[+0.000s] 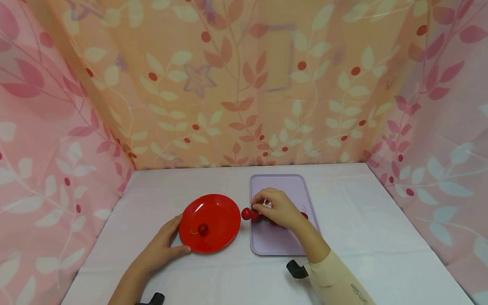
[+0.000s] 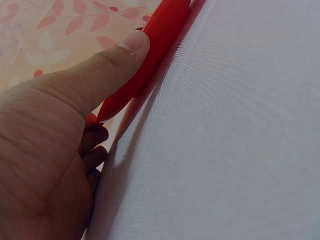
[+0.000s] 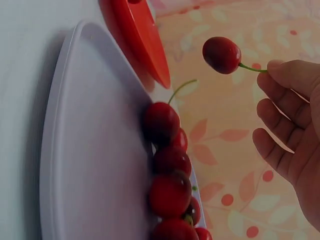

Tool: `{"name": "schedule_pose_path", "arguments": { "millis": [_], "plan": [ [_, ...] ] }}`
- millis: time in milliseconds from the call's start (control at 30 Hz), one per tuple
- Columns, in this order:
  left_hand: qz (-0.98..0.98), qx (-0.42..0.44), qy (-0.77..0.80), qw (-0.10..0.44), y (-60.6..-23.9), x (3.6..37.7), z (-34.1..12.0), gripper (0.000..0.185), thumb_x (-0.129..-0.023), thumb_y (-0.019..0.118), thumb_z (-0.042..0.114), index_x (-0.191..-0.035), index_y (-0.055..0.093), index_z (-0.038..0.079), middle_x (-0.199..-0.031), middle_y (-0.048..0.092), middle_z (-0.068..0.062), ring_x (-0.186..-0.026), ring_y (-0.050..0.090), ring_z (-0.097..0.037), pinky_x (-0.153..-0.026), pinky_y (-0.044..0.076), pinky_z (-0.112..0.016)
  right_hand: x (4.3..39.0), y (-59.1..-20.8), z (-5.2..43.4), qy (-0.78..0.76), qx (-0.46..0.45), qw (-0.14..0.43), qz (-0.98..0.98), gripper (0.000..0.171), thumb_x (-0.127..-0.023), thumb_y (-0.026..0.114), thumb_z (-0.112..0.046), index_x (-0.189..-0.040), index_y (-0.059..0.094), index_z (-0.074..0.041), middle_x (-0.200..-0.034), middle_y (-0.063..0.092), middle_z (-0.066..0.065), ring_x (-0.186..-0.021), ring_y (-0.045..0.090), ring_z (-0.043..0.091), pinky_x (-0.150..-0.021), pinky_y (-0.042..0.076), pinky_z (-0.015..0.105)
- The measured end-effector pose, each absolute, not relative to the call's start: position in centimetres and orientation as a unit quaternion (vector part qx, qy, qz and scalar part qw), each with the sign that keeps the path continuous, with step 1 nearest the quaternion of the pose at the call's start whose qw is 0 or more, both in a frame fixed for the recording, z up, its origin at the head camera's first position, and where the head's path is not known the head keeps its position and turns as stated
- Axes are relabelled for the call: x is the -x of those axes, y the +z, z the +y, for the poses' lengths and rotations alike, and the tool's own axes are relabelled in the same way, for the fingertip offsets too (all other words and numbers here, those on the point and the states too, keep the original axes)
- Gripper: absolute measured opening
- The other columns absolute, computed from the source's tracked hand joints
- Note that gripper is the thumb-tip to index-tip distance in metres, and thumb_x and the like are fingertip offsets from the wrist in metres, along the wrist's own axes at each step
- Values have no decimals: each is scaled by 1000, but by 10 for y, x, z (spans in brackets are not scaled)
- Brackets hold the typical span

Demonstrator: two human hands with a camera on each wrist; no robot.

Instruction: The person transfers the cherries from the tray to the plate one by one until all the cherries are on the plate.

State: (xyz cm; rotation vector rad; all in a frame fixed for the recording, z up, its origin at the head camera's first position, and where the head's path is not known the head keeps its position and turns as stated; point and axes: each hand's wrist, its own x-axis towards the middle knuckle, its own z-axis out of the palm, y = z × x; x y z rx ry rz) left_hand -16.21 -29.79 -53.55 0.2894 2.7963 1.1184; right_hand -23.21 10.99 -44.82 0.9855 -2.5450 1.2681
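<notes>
A red plate point(image 1: 213, 212) lies on the white table with one cherry point(image 1: 203, 229) on it. My left hand point(image 1: 179, 236) grips the plate's near-left rim; in the left wrist view the thumb point(image 2: 117, 57) lies on top of the red plate's rim point(image 2: 162, 35) with fingers curled beneath. My right hand point(image 1: 256, 205) is over the lavender tray point(image 1: 284, 184) and pinches the stem of a cherry point(image 1: 246, 213), lifted at the tray's left edge. In the right wrist view this held cherry point(image 3: 221, 54) hangs from my right hand point(image 3: 274, 70) above several cherries point(image 3: 169, 192) on the tray point(image 3: 80, 150).
Leaf-patterned cloth walls close the table point(image 1: 381, 237) in at the back, left and right. Black wrist-camera mounts point(image 1: 296, 269) show near the front edge. The red plate point(image 3: 142, 42) stands just left of the tray.
</notes>
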Motion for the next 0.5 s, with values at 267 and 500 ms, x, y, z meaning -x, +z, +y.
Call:
{"name": "schedule_pose_path", "arguments": {
  "millis": [267, 500],
  "plan": [
    [925, -92, 364, 62, -535, 162, -297, 113, -74, 85, 59, -164, 25, 24, -168, 28, -6, -154, 25, -35, -116, 35, -64, 236, -444, 86, 418, -332, 46, -844, 9, -93, 77, -16, -99, 75, -21, -92, 67, -13, -88, 61, 6, -81, 59, 44],
    [924, -95, 366, 59, -533, 161, -298, 113, -75, 85, 58, -164, 25, 22, -168, 28, -8, -154, 25, -36, -116, 34, -64, 245, -442, 64, 405, -337, 27, -850, 8, -94, 76, -17, -103, 76, -17, -93, 68, -14, -91, 61, 8, -84, 59, 44]
  ]
}}
